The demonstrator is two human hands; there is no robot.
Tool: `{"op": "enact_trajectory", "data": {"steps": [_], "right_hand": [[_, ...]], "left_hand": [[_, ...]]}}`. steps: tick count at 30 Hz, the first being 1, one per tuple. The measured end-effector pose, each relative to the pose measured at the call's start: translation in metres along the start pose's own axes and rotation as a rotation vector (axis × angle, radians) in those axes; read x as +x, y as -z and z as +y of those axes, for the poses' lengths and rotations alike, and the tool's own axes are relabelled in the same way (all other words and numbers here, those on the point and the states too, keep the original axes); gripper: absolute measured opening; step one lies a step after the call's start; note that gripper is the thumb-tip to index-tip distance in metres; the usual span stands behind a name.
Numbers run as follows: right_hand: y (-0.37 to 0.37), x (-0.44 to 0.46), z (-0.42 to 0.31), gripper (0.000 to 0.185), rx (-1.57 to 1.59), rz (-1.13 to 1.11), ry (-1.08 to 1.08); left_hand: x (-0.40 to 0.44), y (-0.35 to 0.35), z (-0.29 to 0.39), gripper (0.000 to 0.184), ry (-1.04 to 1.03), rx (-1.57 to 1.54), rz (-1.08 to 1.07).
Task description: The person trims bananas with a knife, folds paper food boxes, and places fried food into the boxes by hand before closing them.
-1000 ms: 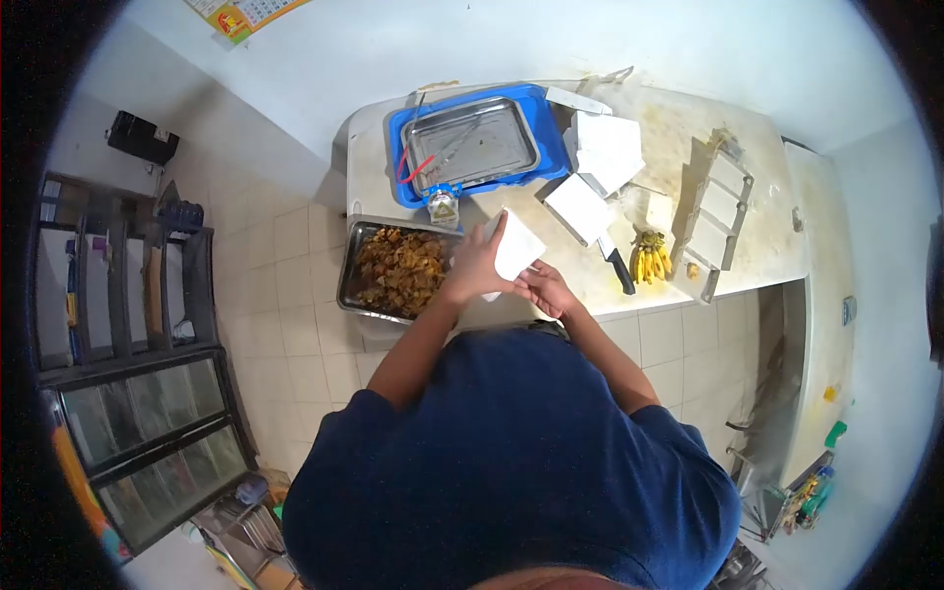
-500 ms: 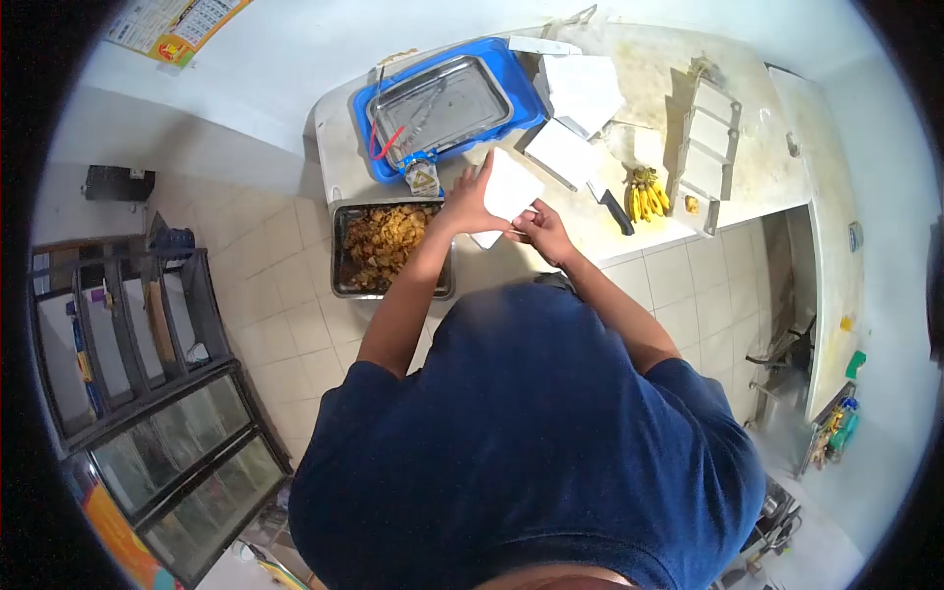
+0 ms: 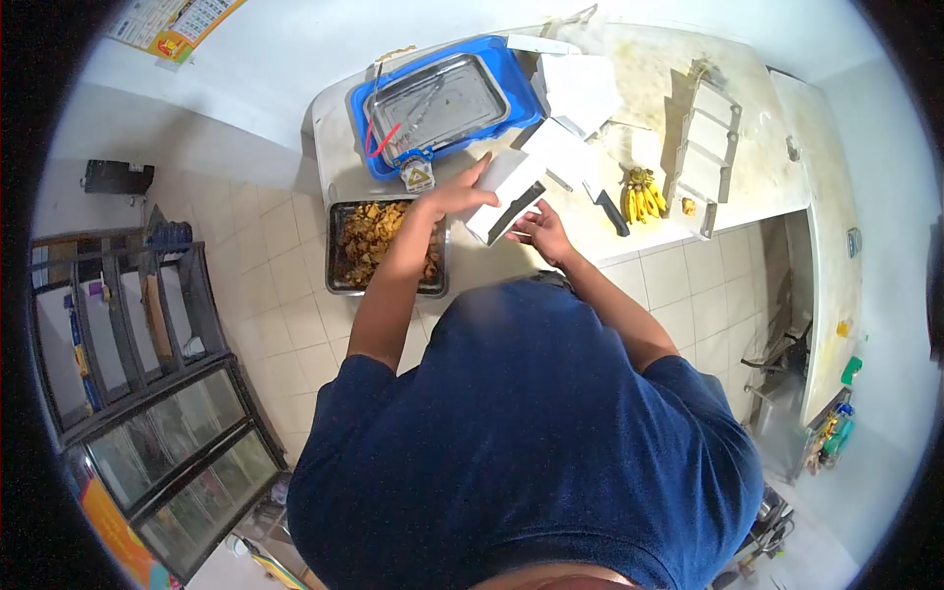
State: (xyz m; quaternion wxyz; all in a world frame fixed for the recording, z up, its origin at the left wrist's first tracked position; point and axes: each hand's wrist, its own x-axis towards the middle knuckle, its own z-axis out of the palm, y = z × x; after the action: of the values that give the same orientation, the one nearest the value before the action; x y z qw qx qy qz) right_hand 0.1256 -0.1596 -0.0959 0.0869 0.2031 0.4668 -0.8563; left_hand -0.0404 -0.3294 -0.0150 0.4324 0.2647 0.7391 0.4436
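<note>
- The left hand (image 3: pixel 460 195) was spread wide and had hold of a white box (image 3: pixel 503 179), its thumb lying across the near part and its fingers by the far-left side.
- The right hand (image 3: pixel 544 236) was partly curled, its fingers at the box's lower right edge; whether they gripped that edge or only rested by it, I could not tell.
- The white box was tilted above the front of the table (image 3: pixel 762 162), with a dark, open-looking side turned toward the right hand.
- Left of the box, a dark metal pan (image 3: pixel 335 287) held chopped brown and yellowish food (image 3: pixel 366 236), with the left forearm passing over it.
- Beyond the hands, a blue tub (image 3: pixel 528 96) carried a shallow metal tray (image 3: pixel 442 103); a pouch (image 3: pixel 418 177) with a triangle sign lay at the tub's near edge.
- To the right, a flat white carton (image 3: pixel 562 152) lay just beside a black-handled knife (image 3: pixel 613 212).
- Farther right came a bunch of bananas (image 3: pixel 644 200), near a long, sectioned white carton (image 3: pixel 707 138).
</note>
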Motion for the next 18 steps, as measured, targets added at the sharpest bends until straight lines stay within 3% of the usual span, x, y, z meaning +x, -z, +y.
{"op": "enact_trajectory", "data": {"steps": [1, 4, 5, 7, 9, 13, 18], "right_hand": [[-0.006, -0.006, -0.008, 0.041, 0.005, 0.018, -0.032], [-0.022, -0.014, -0.023, 0.049, 0.046, 0.049, -0.141], [-0.029, -0.018, -0.035, 0.047, 0.081, 0.043, -0.185], [-0.017, -0.011, -0.031, 0.044, 0.156, -0.046, -0.238], [-0.013, -0.011, -0.023, 0.039, 0.082, 0.048, -0.233], [-0.008, -0.020, -0.028, 0.035, 0.092, 0.127, -0.252], [-0.008, -0.032, -0.046, 0.029, 0.080, 0.036, -0.272]], "left_hand": [[-0.001, 0.000, 0.000, 0.095, -0.031, -0.102, 0.011], [-0.004, 0.015, 0.010, 0.075, 0.087, -0.477, -0.245], [-0.009, 0.011, 0.015, 0.051, 0.081, -0.490, -0.189], [-0.011, 0.012, 0.016, 0.044, 0.171, -0.485, -0.113], [-0.012, 0.018, 0.011, 0.034, 0.174, -0.509, -0.059], [-0.017, 0.041, 0.010, 0.038, 0.173, -0.847, -0.028], [-0.018, 0.061, -0.008, 0.040, 0.091, -1.163, -0.054]]}}
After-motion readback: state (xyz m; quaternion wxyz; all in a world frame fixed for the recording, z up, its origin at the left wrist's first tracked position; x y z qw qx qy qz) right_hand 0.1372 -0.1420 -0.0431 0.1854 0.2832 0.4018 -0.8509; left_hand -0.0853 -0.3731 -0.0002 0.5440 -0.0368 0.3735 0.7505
